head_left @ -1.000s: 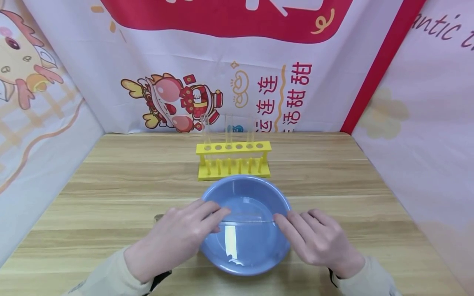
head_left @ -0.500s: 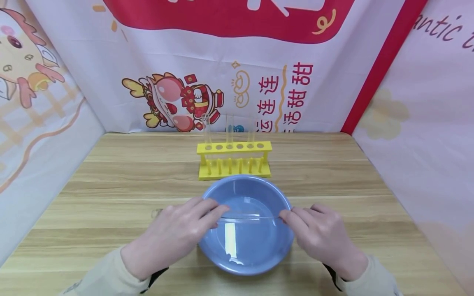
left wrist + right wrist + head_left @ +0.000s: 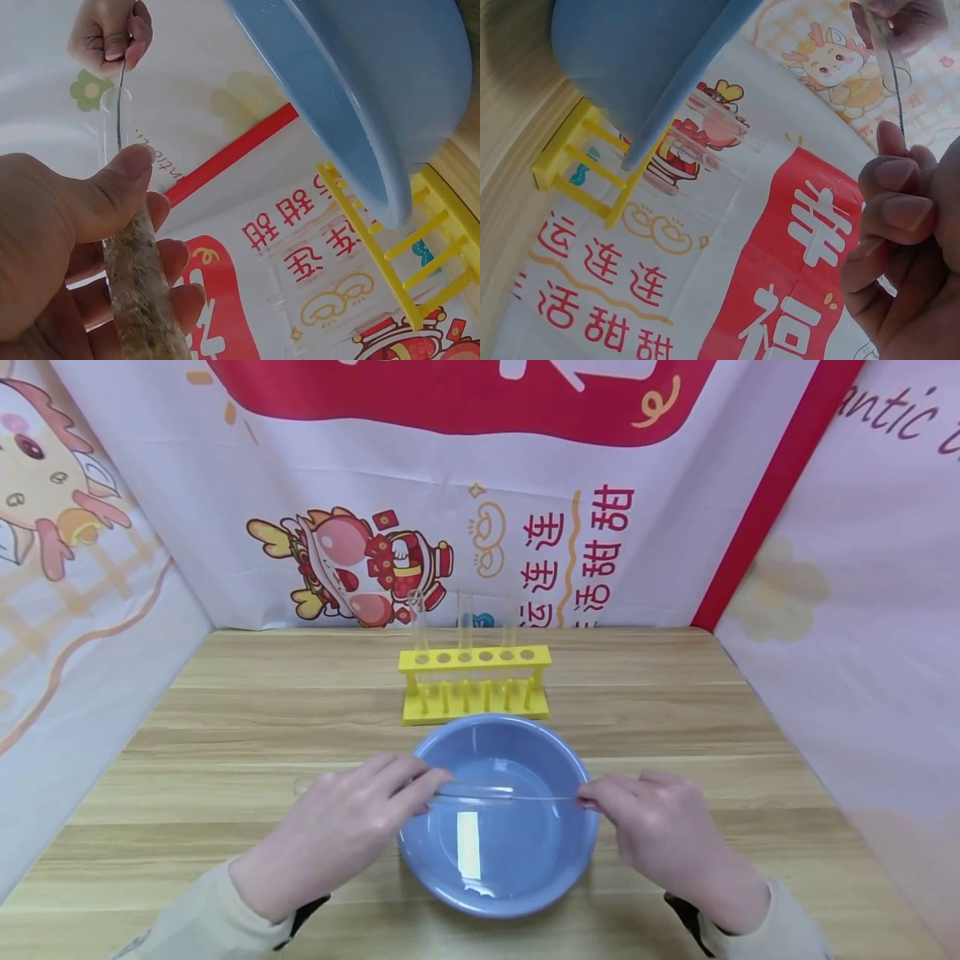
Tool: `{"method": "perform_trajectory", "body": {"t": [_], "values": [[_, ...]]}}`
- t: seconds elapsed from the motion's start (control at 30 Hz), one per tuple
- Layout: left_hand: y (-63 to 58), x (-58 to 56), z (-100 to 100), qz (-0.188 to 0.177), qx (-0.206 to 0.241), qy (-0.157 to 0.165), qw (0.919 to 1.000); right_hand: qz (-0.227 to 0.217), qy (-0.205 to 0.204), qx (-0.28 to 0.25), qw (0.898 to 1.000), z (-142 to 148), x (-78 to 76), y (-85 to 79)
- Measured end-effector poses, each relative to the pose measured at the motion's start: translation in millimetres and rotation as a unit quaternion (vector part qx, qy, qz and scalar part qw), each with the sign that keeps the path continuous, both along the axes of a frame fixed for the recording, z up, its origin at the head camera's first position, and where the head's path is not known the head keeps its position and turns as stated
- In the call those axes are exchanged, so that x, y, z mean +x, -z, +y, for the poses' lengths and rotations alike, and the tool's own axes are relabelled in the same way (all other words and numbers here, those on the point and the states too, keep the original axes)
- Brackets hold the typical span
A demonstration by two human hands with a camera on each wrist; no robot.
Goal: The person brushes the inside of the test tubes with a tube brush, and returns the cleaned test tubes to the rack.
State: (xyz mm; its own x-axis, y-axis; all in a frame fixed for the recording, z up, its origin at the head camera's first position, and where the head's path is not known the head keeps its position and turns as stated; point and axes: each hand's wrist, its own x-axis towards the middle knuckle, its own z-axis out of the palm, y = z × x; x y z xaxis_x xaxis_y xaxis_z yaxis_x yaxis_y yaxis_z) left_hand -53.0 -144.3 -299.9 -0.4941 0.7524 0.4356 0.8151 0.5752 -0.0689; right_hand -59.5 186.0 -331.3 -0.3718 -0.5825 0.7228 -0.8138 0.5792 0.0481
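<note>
My left hand (image 3: 341, 827) grips a clear test tube (image 3: 480, 791) that lies nearly level over the blue basin (image 3: 498, 910), its mouth toward the right. In the left wrist view, the bristles of a test tube brush (image 3: 139, 289) fill the tube below the thumb. The brush's twisted wire handle (image 3: 898, 112) comes out of the mouth. My right hand (image 3: 667, 827) pinches that wire a short way beyond the mouth, at the basin's right rim. Both hands are above the rim; the closed end of the tube is partly hidden behind the left hand.
A yellow test tube rack (image 3: 474, 658) with several clear tubes stands just behind the basin. Water with bright reflections sits in the basin. Wood-grain tabletop (image 3: 675, 693) surrounds it, and printed cloth (image 3: 660, 527) hangs at the back and sides.
The hands have drawn apart: the right moved slightly right with the wire, the left moved left with the tube. More wire shows between the tube mouth and the right fingers.
</note>
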Motion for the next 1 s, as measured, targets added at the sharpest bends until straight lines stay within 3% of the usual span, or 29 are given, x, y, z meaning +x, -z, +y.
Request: {"method": "perform_trajectory", "body": {"t": [0.2, 0.57, 0.8, 1.0], "values": [[2.4, -2.0, -4, 0.015, 0.0, -0.002, 0.9999, -0.03, 0.004, -0.003, 1.0, 5, -0.4, 1.2], [1.7, -3.8, -10, 0.022, -0.016, -0.011, 0.9996, -0.116, -0.045, -0.013, 0.992, 20, 0.3, 1.1], [-1.6, -5.2, -14, 0.013, -0.022, -0.016, 0.9995, -0.146, -0.047, -0.002, 0.988, 30, 0.7, -2.2], [-0.7, -6.0, -16, 0.026, -0.022, -0.013, 0.9993, -0.169, -0.052, 0.0, 0.984, 39, 1.1, -1.3]]}}
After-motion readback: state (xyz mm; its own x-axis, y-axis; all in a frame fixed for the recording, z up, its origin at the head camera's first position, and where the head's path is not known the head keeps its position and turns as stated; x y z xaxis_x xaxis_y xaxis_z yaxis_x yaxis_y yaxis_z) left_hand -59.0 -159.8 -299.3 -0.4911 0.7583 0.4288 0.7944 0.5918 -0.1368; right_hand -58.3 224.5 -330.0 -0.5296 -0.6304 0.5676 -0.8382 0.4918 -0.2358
